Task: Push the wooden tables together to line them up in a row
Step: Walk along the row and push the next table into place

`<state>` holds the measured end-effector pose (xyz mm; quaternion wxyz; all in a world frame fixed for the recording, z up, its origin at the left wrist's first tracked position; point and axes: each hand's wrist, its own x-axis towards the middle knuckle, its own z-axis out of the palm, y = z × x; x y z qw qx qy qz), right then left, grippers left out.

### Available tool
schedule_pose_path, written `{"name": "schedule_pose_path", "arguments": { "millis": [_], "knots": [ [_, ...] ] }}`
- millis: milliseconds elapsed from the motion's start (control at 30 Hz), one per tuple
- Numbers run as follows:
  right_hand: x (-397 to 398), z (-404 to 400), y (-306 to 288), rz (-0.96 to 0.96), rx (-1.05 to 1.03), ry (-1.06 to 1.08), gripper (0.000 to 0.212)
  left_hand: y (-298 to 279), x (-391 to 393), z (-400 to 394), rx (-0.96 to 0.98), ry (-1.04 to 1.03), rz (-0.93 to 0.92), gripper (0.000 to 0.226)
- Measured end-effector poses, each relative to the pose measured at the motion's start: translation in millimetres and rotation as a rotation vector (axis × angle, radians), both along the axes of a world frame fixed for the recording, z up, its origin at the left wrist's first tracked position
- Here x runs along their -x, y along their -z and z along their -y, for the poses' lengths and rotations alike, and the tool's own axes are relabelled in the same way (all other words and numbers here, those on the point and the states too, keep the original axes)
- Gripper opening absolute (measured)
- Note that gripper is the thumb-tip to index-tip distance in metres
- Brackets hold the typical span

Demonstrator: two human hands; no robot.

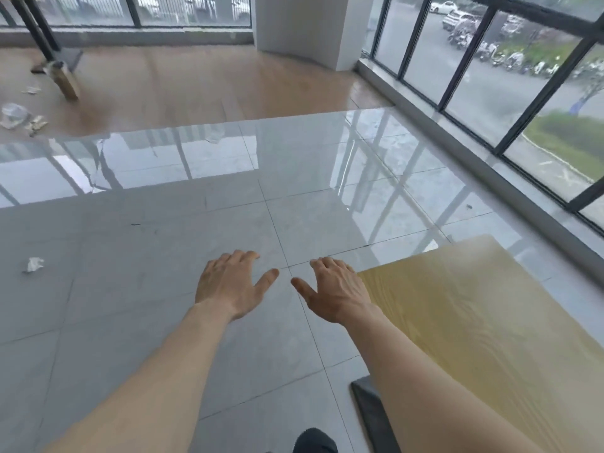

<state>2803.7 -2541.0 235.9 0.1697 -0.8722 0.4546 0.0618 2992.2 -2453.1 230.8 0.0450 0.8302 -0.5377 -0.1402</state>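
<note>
Both hands hold nothing. Left hand and right hand are stretched forward palm-down, fingers spread, above the floor; the right hand overlaps the near-left corner of the wooden table, contact not determinable. Tabletop is pale yellow, faint wavy grain, smooth, rounded far corner, at lower right beside the window wall. Dark grey panel shows below its near edge. Floor is glossy grey tile with thin dark joints, reflecting the frames; brown wood-look flooring lies beyond. White pillar stands at the back. Crumpled paper lies left. Dark shoe tip shows at the bottom edge.
</note>
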Motion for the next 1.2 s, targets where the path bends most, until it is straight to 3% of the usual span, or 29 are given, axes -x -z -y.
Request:
{"name": "schedule_pose_path", "arguments": {
  "millis": [400,567,733,1000,1200],
  "knots": [
    [-83.5,294.6,20.4,0.054,-0.009,0.259,0.072,10.4,-95.8,333.5,-0.02,0.249,0.024,0.073],
    [-75.9,373.9,4.5,0.052,0.002,0.382,0.072,-4.0,-95.1,437.9,-0.001,0.366,0.017,0.071],
    [-39.0,452.7,-1.6,0.063,0.025,0.637,0.07,-2.1,-60.1,568.0,0.029,0.595,-0.017,0.072],
    [32.8,491.3,9.0,0.017,0.019,1.195,0.072,17.6,43.8,715.9,0.059,1.12,-0.072,0.071],
    [55.7,443.1,7.3,0.039,-0.01,1.625,0.074,20.9,143.0,735.3,0.048,1.531,-0.1,0.07]
  ]
}}
